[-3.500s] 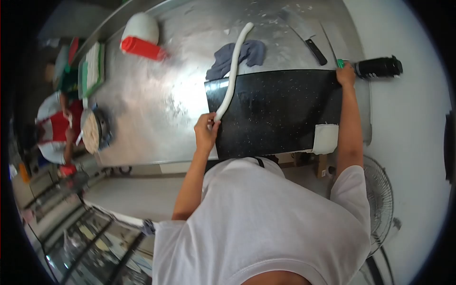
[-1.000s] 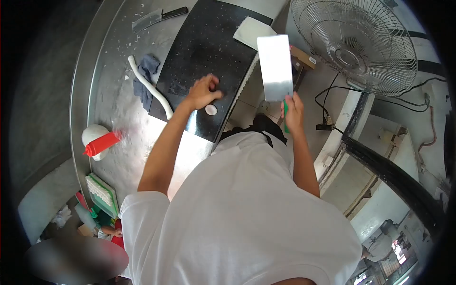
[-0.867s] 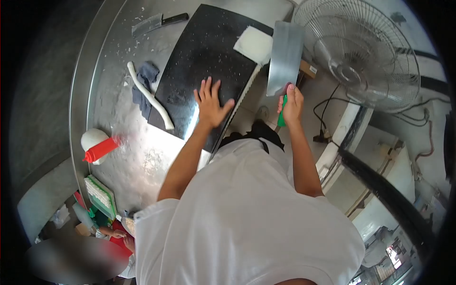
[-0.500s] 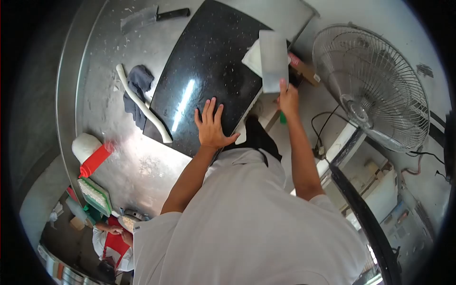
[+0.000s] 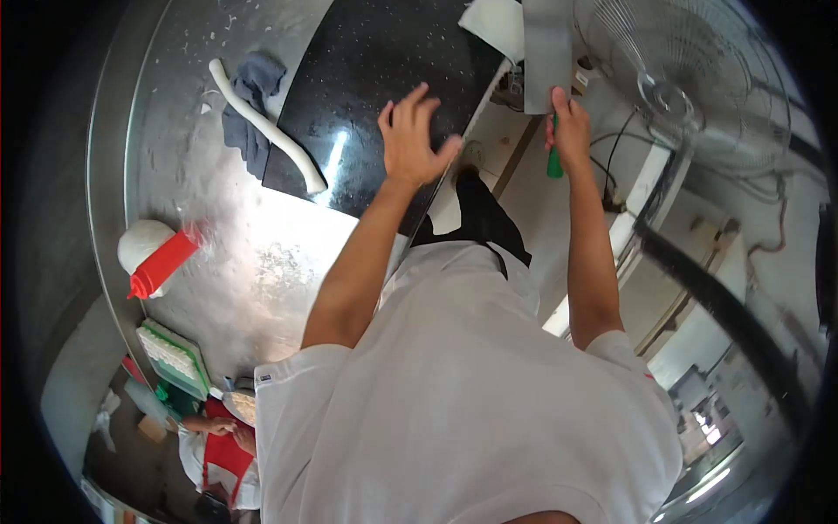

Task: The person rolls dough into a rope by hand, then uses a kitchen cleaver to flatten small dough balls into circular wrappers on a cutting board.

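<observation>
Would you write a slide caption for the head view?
Left hand spread over the black board, right hand gripping a green-handled cleaver, white rope across a grey cloth.

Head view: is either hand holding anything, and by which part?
The right hand holds the cleaver by its green handle, close to the blade. The left hand is open and empty.

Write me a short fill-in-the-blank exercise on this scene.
The right hand holds the cleaver by its ____ handle.
The left hand has its fingers ____ apart.
The white dough rope lies partly across a grey ____.
The squeeze bottle is ____ in color.

Missing words: green; spread; cloth; red.
</observation>
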A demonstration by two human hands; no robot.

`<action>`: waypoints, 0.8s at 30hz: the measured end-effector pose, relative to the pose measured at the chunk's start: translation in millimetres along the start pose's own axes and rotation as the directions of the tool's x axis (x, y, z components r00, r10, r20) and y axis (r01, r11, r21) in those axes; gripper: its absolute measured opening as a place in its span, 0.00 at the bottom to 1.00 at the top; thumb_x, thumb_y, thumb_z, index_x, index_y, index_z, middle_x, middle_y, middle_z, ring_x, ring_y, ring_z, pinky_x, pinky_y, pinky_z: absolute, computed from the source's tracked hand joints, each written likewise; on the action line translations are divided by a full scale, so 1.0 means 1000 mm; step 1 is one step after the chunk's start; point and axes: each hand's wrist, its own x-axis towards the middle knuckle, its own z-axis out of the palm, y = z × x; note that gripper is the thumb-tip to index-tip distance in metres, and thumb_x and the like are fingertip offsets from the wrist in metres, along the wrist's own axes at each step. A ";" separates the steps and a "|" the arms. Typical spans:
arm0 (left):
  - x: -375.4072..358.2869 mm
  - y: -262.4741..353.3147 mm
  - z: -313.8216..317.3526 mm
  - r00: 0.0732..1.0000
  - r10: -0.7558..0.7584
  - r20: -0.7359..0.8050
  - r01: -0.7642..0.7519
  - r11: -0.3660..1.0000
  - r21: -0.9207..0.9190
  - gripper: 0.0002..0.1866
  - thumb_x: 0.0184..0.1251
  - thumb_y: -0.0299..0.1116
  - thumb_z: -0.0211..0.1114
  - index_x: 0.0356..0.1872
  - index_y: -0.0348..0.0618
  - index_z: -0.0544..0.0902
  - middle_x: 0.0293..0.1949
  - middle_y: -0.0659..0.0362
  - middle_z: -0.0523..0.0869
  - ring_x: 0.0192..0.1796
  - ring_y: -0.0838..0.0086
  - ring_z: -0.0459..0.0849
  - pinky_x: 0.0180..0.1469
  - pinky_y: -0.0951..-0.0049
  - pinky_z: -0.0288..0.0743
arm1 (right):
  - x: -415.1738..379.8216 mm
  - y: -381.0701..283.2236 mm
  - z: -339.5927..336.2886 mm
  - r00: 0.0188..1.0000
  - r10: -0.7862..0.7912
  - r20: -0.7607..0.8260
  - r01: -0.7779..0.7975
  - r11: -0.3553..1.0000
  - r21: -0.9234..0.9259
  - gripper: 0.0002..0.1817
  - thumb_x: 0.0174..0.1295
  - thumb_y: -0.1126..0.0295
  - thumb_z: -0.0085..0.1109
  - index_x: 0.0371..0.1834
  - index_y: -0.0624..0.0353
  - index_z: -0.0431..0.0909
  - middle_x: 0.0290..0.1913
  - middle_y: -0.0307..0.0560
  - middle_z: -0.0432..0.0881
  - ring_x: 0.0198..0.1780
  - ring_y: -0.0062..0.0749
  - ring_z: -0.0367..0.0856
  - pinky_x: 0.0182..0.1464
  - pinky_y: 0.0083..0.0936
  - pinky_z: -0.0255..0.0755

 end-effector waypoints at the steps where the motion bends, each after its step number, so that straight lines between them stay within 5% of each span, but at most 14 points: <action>1: 0.010 -0.015 0.000 0.998 -0.005 -0.061 -0.004 0.988 -0.157 0.30 0.62 0.50 0.70 0.59 0.40 0.79 0.69 0.46 0.75 0.72 0.49 0.72 0.76 0.44 0.56 | -0.019 0.002 -0.005 1.000 0.009 -0.019 -0.008 1.000 0.028 0.30 0.73 0.40 0.61 0.30 0.58 0.71 0.19 0.39 0.72 0.14 0.23 0.69 0.17 0.26 0.63; 3: 0.042 -0.018 -0.026 0.925 -0.101 -0.365 -0.025 0.946 -0.324 0.23 0.71 0.42 0.64 0.58 0.36 0.77 0.66 0.42 0.76 0.69 0.46 0.74 0.72 0.47 0.61 | -0.070 0.023 -0.023 0.997 0.058 -0.055 -0.057 0.998 0.021 0.30 0.72 0.40 0.63 0.30 0.59 0.72 0.19 0.40 0.72 0.15 0.23 0.69 0.17 0.26 0.65; 6: 0.057 0.013 -0.051 0.930 -0.128 -0.345 0.109 0.991 -0.076 0.32 0.74 0.45 0.62 0.70 0.33 0.71 0.70 0.39 0.72 0.75 0.46 0.68 0.74 0.45 0.58 | -0.127 0.074 -0.031 0.992 0.124 -0.029 -0.126 0.986 -0.106 0.33 0.69 0.39 0.65 0.32 0.63 0.75 0.19 0.44 0.75 0.17 0.26 0.74 0.21 0.30 0.70; 8: 0.007 0.018 -0.023 0.986 0.117 -0.122 -0.079 0.957 0.280 0.40 0.72 0.50 0.64 0.77 0.33 0.65 0.76 0.37 0.66 0.80 0.45 0.60 0.79 0.43 0.52 | -0.148 0.102 -0.033 0.983 0.185 0.005 -0.179 0.959 -0.220 0.34 0.67 0.38 0.67 0.34 0.66 0.78 0.21 0.48 0.78 0.22 0.30 0.80 0.26 0.34 0.75; 9: -0.022 0.020 -0.023 0.952 -0.003 0.306 -0.119 0.919 0.376 0.45 0.71 0.54 0.65 0.79 0.32 0.62 0.79 0.34 0.60 0.83 0.43 0.53 0.81 0.42 0.46 | -0.160 0.119 -0.028 0.987 0.159 0.011 -0.149 0.946 -0.287 0.35 0.66 0.37 0.68 0.35 0.67 0.79 0.24 0.50 0.80 0.25 0.35 0.81 0.30 0.36 0.76; 12: -0.009 -0.028 -0.003 0.996 0.015 -0.090 -0.005 0.993 0.117 0.44 0.73 0.54 0.64 0.77 0.28 0.62 0.77 0.33 0.62 0.81 0.40 0.56 0.81 0.44 0.48 | -0.170 0.144 -0.026 0.995 -0.009 0.099 0.050 0.903 -0.426 0.37 0.62 0.36 0.70 0.39 0.69 0.82 0.31 0.57 0.85 0.35 0.48 0.85 0.42 0.42 0.79; 13: 0.007 -0.027 -0.016 0.956 -0.179 -0.232 0.143 0.976 -0.165 0.43 0.73 0.53 0.64 0.74 0.26 0.64 0.74 0.33 0.64 0.78 0.39 0.59 0.80 0.45 0.50 | -0.174 0.146 -0.016 0.980 -0.099 0.172 0.163 0.898 -0.409 0.37 0.61 0.36 0.71 0.40 0.69 0.83 0.35 0.59 0.86 0.39 0.52 0.86 0.46 0.44 0.79; 14: 0.018 -0.025 -0.028 0.901 -0.201 -0.384 0.166 0.978 -0.125 0.41 0.71 0.49 0.66 0.71 0.24 0.65 0.72 0.33 0.66 0.75 0.39 0.62 0.80 0.46 0.52 | -0.161 0.140 -0.005 0.948 -0.217 0.234 0.295 0.876 -0.383 0.37 0.60 0.36 0.71 0.41 0.68 0.84 0.38 0.61 0.87 0.42 0.55 0.86 0.50 0.45 0.78; 16: 0.010 -0.006 -0.049 0.970 -0.118 -0.213 0.094 0.988 -0.120 0.44 0.69 0.54 0.67 0.74 0.30 0.66 0.75 0.35 0.64 0.79 0.42 0.59 0.81 0.41 0.48 | -0.140 0.132 0.020 0.886 -0.078 0.458 0.268 0.891 -0.367 0.35 0.58 0.37 0.73 0.43 0.66 0.85 0.41 0.62 0.88 0.46 0.58 0.86 0.52 0.46 0.78; 18: -0.039 -0.003 -0.029 0.989 -0.029 0.147 -0.023 0.940 0.341 0.51 0.62 0.65 0.69 0.80 0.42 0.64 0.80 0.40 0.59 0.84 0.46 0.53 0.82 0.34 0.42 | -0.111 0.106 0.044 0.803 -0.031 0.595 0.354 0.828 -0.435 0.33 0.57 0.40 0.75 0.45 0.64 0.84 0.43 0.61 0.88 0.49 0.59 0.86 0.52 0.47 0.78; 19: -0.061 -0.001 -0.034 0.920 -0.121 0.373 -0.107 0.838 0.535 0.58 0.55 0.74 0.68 0.83 0.53 0.62 0.85 0.48 0.53 0.87 0.50 0.44 0.82 0.29 0.34 | -0.106 0.094 0.058 0.785 -0.033 0.618 0.421 0.760 -0.495 0.32 0.58 0.42 0.75 0.46 0.63 0.83 0.44 0.61 0.88 0.49 0.59 0.86 0.52 0.47 0.78; 20: -0.059 0.002 -0.033 0.925 -0.215 0.314 0.024 0.857 0.515 0.57 0.57 0.74 0.67 0.84 0.57 0.60 0.86 0.50 0.52 0.87 0.49 0.44 0.81 0.28 0.34 | -0.103 0.089 0.069 0.772 -0.026 0.635 0.476 0.686 -0.550 0.31 0.58 0.44 0.76 0.47 0.62 0.82 0.44 0.60 0.88 0.50 0.58 0.86 0.52 0.47 0.78; 24: -0.049 0.001 -0.037 0.921 -0.210 0.329 -0.016 0.823 0.568 0.57 0.57 0.75 0.66 0.85 0.62 0.58 0.86 0.52 0.51 0.88 0.51 0.42 0.80 0.27 0.34 | -0.089 0.067 0.075 0.741 -0.065 0.669 0.544 0.642 -0.540 0.36 0.48 0.47 0.83 0.51 0.61 0.77 0.43 0.58 0.89 0.48 0.61 0.87 0.50 0.48 0.79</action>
